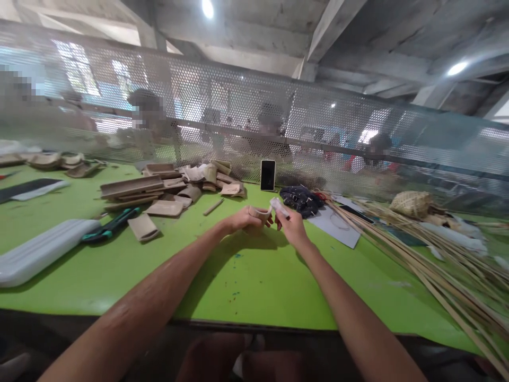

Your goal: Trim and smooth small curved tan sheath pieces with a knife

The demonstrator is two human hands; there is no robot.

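My left hand (pixel 243 218) is closed round a small tan curved piece (pixel 261 214), held a little above the green table (pixel 246 276). My right hand (pixel 289 223) pinches a small pale strip (pixel 278 205) right beside that piece, almost touching it. Both arms reach out from the near edge to the table's middle.
A heap of tan flat and curved pieces (pixel 170 188) lies at the back left. A phone (pixel 268 175) stands against the perforated metal screen (pixel 254 122). A dark cloth (pixel 300 199), grey sheet (pixel 336 223), long thin cane strips (pixel 429 254), a woven ball (pixel 411 202), teal pliers (pixel 109 225) and a white tray (pixel 40 252) surround me. People sit behind the screen.
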